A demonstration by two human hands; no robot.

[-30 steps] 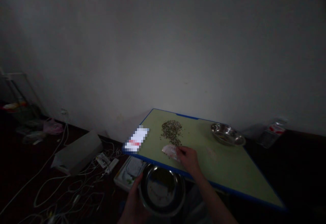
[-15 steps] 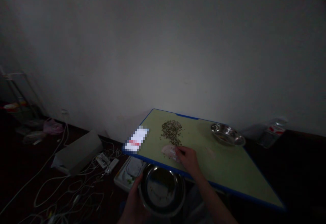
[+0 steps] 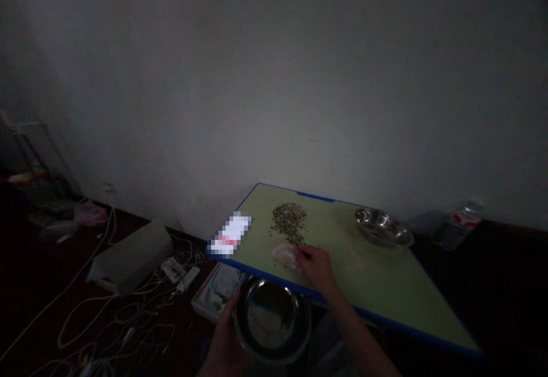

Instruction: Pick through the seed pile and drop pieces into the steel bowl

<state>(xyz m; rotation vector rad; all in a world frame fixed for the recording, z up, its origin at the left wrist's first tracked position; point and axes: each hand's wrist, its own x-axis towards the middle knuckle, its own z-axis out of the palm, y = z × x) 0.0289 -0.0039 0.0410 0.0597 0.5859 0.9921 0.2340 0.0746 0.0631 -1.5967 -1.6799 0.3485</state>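
My left hand (image 3: 228,331) grips a round stainless steel bowl (image 3: 274,354) by its left rim, just below the front edge of the board. A few small bits lie inside the bowl. On the pale green, blue-edged board (image 3: 363,285), my right hand (image 3: 315,264) pinches the right end of a pale, see-through, half-moon-shaped piece (image 3: 283,255); dim light hides what it is made of. Right behind that piece lies a spread pile of small dark seeds or grains (image 3: 290,220), with a few scattered around it.
A lit phone (image 3: 231,234), blurred out, lies at the board's left end. A second metal bowl (image 3: 381,228) stands at the back right. Left on the floor are a long box (image 3: 131,257), tangled cables and a power strip (image 3: 173,269). A clear bottle (image 3: 460,225) stands beyond the right edge.
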